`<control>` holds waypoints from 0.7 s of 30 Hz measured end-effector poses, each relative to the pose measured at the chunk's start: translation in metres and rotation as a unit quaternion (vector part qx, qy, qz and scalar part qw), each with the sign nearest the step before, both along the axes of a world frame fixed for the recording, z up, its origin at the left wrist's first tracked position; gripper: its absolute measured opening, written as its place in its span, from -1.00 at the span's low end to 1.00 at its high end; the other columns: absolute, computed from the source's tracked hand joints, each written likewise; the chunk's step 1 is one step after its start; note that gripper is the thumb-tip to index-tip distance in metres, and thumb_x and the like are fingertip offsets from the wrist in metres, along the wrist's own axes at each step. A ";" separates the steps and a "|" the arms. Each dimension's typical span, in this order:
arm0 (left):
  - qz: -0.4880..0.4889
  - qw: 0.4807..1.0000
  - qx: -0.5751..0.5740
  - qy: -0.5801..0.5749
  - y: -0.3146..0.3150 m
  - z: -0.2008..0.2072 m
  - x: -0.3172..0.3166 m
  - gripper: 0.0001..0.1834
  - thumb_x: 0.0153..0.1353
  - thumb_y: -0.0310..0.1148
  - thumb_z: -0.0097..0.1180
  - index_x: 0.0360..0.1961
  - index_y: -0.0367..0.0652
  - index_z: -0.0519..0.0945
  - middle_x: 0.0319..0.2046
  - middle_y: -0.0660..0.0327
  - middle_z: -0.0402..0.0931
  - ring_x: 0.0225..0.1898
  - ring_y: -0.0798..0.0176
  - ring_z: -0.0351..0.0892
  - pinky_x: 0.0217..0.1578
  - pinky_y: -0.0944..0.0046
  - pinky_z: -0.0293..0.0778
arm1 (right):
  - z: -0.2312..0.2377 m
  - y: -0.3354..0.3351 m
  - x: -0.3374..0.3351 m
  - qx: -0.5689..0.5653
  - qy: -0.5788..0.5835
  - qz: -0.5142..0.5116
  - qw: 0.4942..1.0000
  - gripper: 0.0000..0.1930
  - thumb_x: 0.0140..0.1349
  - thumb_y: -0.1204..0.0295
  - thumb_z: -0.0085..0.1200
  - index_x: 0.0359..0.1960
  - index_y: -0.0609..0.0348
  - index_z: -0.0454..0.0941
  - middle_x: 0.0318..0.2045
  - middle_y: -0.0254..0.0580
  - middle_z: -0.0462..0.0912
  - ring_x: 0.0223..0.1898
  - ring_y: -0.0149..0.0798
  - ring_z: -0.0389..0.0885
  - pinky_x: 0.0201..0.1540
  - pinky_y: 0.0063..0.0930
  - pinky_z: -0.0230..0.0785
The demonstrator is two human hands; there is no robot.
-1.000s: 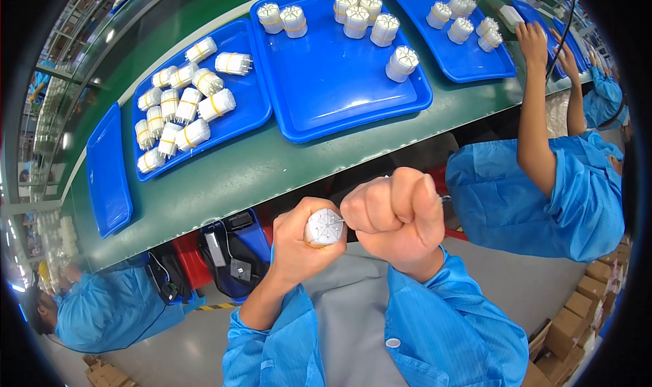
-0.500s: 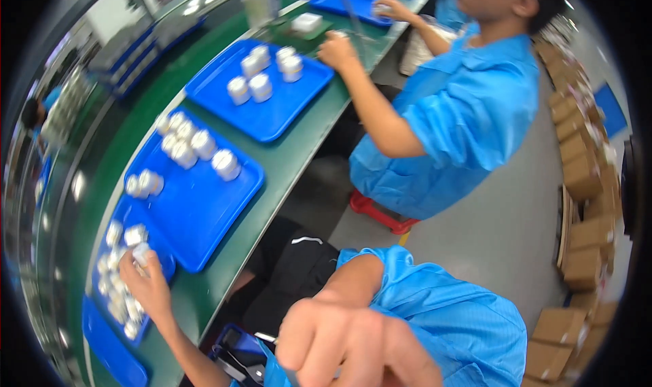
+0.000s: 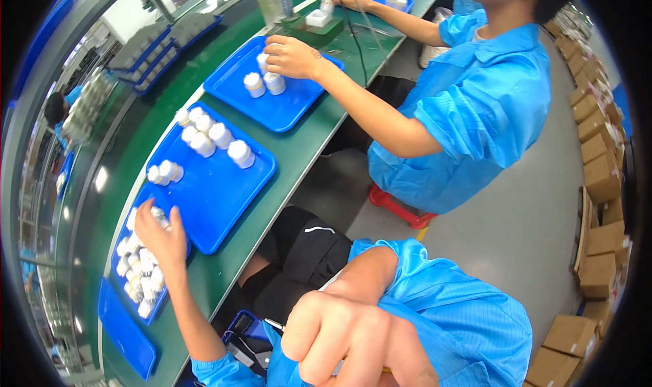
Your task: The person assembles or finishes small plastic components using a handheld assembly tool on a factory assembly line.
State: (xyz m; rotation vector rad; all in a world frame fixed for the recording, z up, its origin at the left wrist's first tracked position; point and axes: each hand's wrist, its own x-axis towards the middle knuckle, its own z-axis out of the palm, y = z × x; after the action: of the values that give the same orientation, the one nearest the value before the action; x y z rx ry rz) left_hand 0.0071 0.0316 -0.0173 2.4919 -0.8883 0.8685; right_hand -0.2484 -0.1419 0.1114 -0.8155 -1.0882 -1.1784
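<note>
"White cylinders (image 3: 156,278), location?"
"Heaped in the blue tray (image 3: 159,303) on the bench (image 3: 205,284)."
"Fingers?"
"Left hand (image 3: 159,236): parted at the heap, grip unclear. Right hand (image 3: 356,336): curled round a metal-tipped tool (image 3: 274,325)."
"Step?"
"Apparently picking; next calls for a secure pinch."

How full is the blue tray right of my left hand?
Partly full: white cylinders stand on the blue tray, leaving much of it bare.

White cylinders (image 3: 140,266) are bunched in a blue tray (image 3: 161,305) — some covered by the left hand (image 3: 161,241); a pointed metal tool (image 3: 274,324) is clenched, mostly hidden, in the right hand (image 3: 350,336).
</note>
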 end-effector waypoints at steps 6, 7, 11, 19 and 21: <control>-0.153 0.975 -0.007 0.159 -0.081 0.026 -0.037 -0.43 0.03 -0.39 0.28 0.12 -0.19 0.44 0.06 -0.04 0.42 0.09 -0.08 0.45 0.12 0.08 0.38 | -0.008 0.020 -0.005 0.029 0.007 0.051 0.998 -0.74 0.39 0.33 -0.04 0.05 -0.20 0.58 -0.79 -0.40 0.34 -0.84 -0.53 0.04 -0.74 -0.60 -0.21; -0.184 0.960 -0.023 0.212 -0.095 0.032 -0.047 -0.41 0.03 -0.37 0.28 0.14 -0.15 0.45 0.05 0.01 0.43 0.01 -0.04 0.51 0.03 0.10 0.45 | -0.009 0.020 -0.007 0.032 0.005 0.056 0.998 -0.74 0.39 0.33 -0.04 0.05 -0.20 0.58 -0.79 -0.40 0.34 -0.84 -0.53 0.04 -0.74 -0.60 -0.21; -0.193 0.969 0.012 0.155 -0.135 0.022 -0.054 -0.48 0.08 -0.19 0.25 0.10 -0.02 0.51 -0.04 0.03 0.48 -0.07 -0.04 0.57 -0.12 0.04 0.53 | -0.013 0.021 -0.011 -0.012 0.022 0.020 0.999 -0.70 0.38 0.17 0.00 0.07 -0.11 0.57 -0.77 -0.34 0.39 -0.84 -0.50 0.10 -0.74 -0.61 -0.19; -0.176 0.960 -0.100 0.193 -0.104 0.012 -0.052 -0.83 0.16 -0.36 0.14 -0.22 -0.14 0.57 -0.22 0.05 0.56 -0.28 -0.09 0.60 -0.27 0.08 0.52 | -0.080 -0.005 -0.007 0.020 0.097 -0.030 0.995 -0.77 0.27 0.39 0.04 -0.09 0.22 0.45 -0.66 -0.18 0.44 -0.80 -0.41 0.19 -0.76 -0.49 -0.05; -0.175 0.957 -0.136 0.187 -0.073 0.029 -0.069 -0.83 0.13 -0.46 0.16 -0.22 -0.18 0.59 -0.23 0.07 0.57 -0.27 0.04 0.62 -0.29 0.21 0.51 | -0.097 -0.020 -0.010 0.043 0.135 -0.042 0.989 -0.72 0.31 0.35 0.01 -0.04 0.25 0.42 -0.68 -0.19 0.43 -0.81 -0.42 0.18 -0.76 -0.48 -0.04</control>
State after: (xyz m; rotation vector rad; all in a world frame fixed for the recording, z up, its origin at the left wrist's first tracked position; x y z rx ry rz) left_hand -0.0620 -0.0415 0.0115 2.0751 -0.9593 0.3564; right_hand -0.2579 -0.1619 0.0139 -0.9309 -0.7814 -1.1388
